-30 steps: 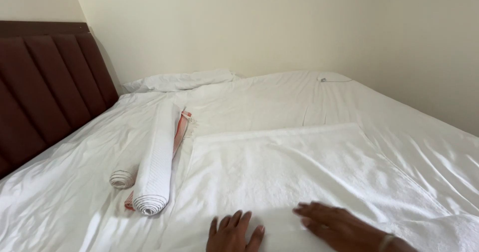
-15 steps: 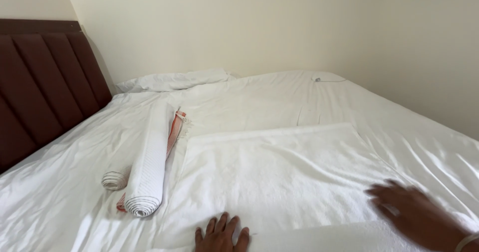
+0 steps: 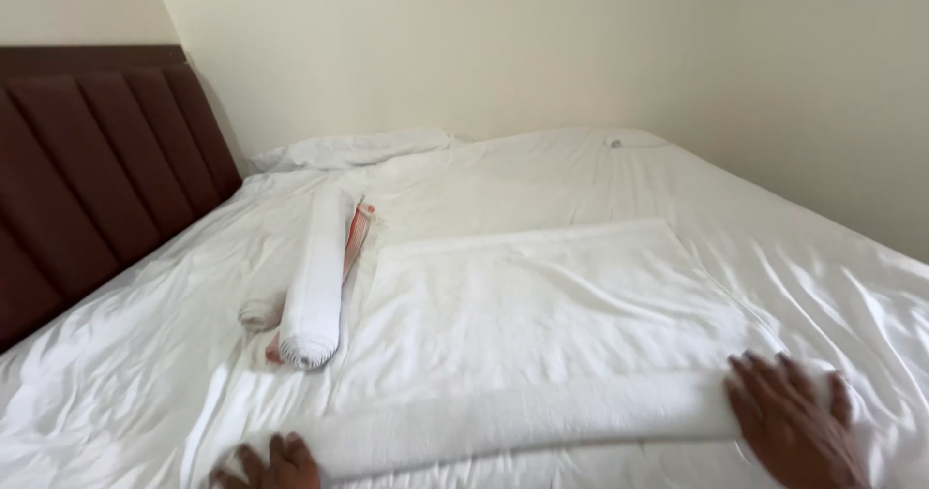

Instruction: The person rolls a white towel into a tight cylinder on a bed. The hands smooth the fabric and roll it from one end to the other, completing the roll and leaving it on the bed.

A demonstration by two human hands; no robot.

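Since half a second ago, the near edge of the flat white towel [image 3: 542, 305] has been turned up into a long low roll [image 3: 523, 421] across the bed [image 3: 794, 218], and both hands have moved apart to its ends — the right hand [image 3: 789, 416] out to the right end, the left hand [image 3: 271, 462] at the left end, low at the picture's edge. The right hand lies palm down on top of the roll, its fingers [image 3: 764, 378] spread and pressed flat on the cloth, pinching nothing. The left hand shows only knuckles and fingertips; its fingers curl against the roll's end, though whether they grip it cannot be told. The rest of the towel lies spread flat beyond the roll, away from the hands. Just to its left rests a tightly rolled white towel [image 3: 314, 286] with an orange-striped cloth [image 3: 357, 242] beside it, near the dark red padded headboard [image 3: 92, 170].
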